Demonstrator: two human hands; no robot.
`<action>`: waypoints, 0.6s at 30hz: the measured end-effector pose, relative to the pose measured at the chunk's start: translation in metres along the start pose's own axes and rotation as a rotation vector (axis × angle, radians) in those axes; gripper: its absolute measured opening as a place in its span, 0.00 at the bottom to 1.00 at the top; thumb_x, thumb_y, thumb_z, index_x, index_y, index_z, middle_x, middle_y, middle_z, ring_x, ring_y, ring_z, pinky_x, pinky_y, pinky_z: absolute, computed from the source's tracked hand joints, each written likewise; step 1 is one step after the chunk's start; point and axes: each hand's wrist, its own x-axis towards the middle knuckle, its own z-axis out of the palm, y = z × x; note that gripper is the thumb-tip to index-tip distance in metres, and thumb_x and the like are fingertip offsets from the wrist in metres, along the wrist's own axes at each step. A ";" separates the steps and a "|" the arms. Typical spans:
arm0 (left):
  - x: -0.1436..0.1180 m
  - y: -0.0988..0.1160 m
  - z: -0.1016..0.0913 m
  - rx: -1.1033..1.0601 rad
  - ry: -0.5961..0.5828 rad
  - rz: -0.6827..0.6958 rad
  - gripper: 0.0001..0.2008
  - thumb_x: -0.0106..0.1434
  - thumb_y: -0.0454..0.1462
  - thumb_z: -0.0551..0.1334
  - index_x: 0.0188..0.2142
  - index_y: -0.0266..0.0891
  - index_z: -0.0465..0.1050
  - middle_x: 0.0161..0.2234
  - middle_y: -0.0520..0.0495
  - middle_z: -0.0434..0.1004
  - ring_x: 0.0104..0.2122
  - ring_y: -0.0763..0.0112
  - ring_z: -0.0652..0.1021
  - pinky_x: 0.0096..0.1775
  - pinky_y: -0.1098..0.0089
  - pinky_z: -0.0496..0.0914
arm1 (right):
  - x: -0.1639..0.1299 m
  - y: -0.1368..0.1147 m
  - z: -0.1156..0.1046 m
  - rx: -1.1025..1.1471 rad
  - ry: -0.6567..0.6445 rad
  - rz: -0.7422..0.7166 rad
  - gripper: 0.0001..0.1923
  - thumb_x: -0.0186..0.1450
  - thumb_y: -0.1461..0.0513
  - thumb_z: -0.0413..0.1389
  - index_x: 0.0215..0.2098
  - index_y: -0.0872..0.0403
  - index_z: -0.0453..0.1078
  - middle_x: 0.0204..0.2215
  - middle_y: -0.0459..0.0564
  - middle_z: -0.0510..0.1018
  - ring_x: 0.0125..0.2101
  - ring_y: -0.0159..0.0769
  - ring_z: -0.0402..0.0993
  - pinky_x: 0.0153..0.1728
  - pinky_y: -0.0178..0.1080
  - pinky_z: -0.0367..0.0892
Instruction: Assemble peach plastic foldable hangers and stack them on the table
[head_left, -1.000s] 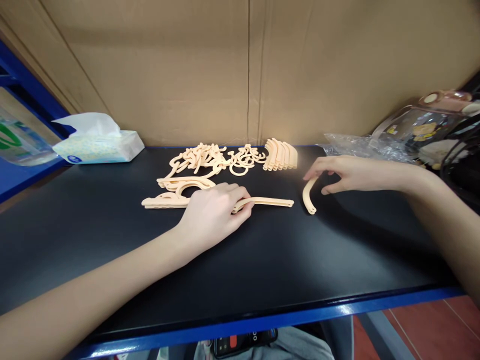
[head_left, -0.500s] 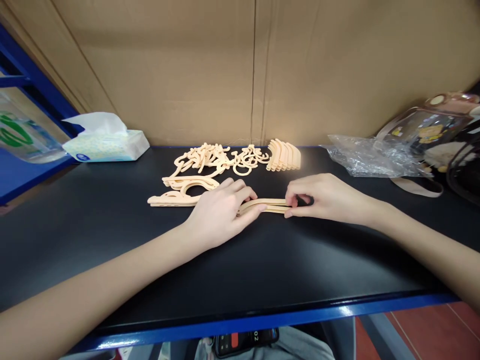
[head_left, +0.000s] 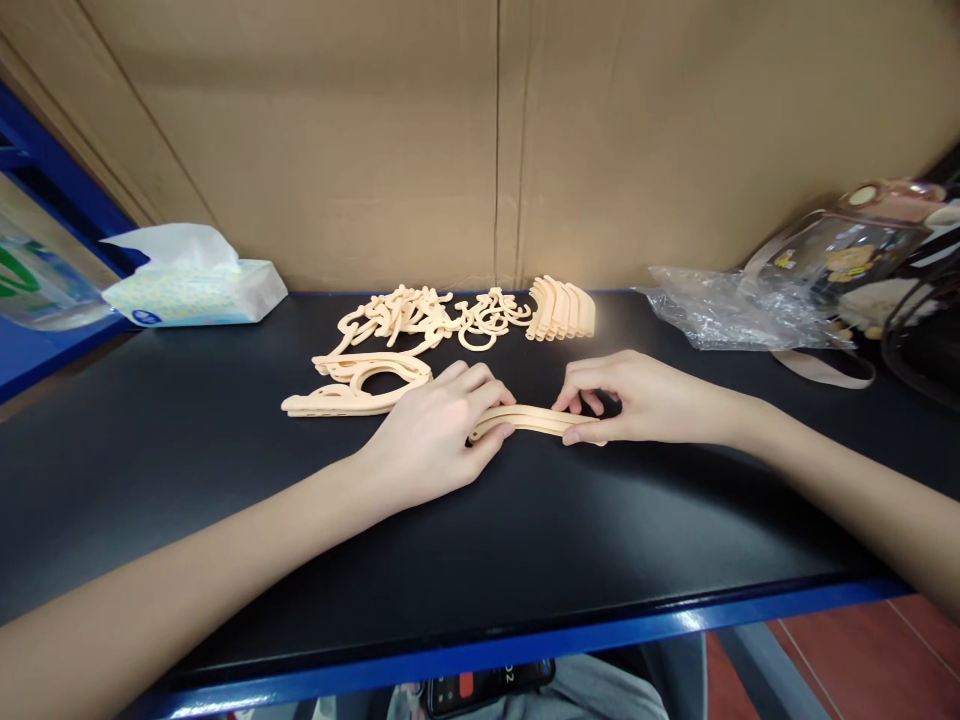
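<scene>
My left hand [head_left: 435, 430] and right hand [head_left: 637, 400] pinch the curved plastic strips [head_left: 525, 418] with closed fingers; uneven pressure could misalign them.

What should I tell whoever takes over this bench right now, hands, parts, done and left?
Left hand: pinching the left end of the long curved strip on the black table.
Right hand: pinching the strip's right end, pressing a second curved piece against it.
Parts: two-strip piece lies left of the hands; loose hook pieces and stacked curved pieces sit behind.
Done: two strips brought together.
Left: whether they are joined cannot be told; the piles are untouched.
</scene>
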 end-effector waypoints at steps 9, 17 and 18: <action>-0.001 0.004 -0.003 0.035 -0.042 0.040 0.09 0.60 0.37 0.56 0.39 0.39 0.71 0.35 0.48 0.71 0.36 0.64 0.69 0.35 0.64 0.64 | -0.001 0.002 0.004 0.103 -0.065 0.001 0.17 0.58 0.48 0.60 0.34 0.53 0.73 0.25 0.43 0.75 0.27 0.30 0.68 0.26 0.33 0.58; -0.001 0.004 -0.002 0.058 -0.055 0.043 0.11 0.60 0.38 0.56 0.41 0.39 0.71 0.36 0.48 0.72 0.37 0.63 0.70 0.35 0.64 0.64 | 0.000 0.001 0.002 0.166 -0.062 -0.001 0.15 0.63 0.50 0.56 0.35 0.54 0.72 0.23 0.43 0.72 0.25 0.29 0.68 0.26 0.33 0.59; -0.001 0.005 -0.002 0.059 -0.057 0.045 0.11 0.60 0.38 0.56 0.41 0.39 0.71 0.36 0.48 0.72 0.37 0.63 0.70 0.35 0.64 0.64 | 0.001 0.001 0.003 0.180 -0.038 -0.002 0.15 0.64 0.51 0.54 0.36 0.54 0.72 0.23 0.43 0.72 0.25 0.29 0.67 0.26 0.33 0.59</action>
